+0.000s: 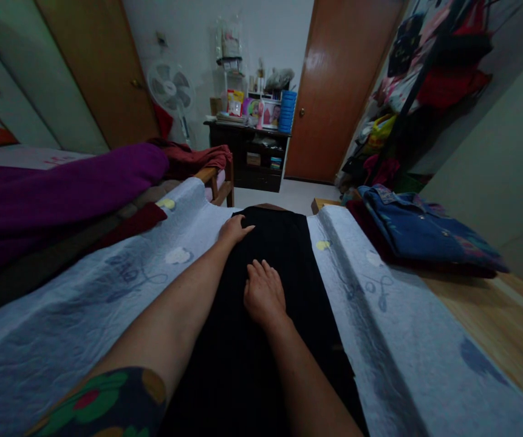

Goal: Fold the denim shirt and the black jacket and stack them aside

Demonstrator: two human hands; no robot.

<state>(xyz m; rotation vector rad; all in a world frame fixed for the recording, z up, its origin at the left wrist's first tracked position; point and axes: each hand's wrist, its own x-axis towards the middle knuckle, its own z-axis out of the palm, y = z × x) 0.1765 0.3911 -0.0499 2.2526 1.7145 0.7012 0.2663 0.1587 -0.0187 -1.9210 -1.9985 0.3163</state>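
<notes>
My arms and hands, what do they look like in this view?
A dark sleeve with green rounded shapes, a red spot and brown patches covers part of the left arm. No sleeve shows on the right forearm. Both the left hand and right hand are ungloved.

Dark sleeve on left arm, printed: big green flower shape, red centre, brownish-orange rounded patches. Left forearm bare below the hem. Left hand, right hand bare; right forearm too.
</notes>
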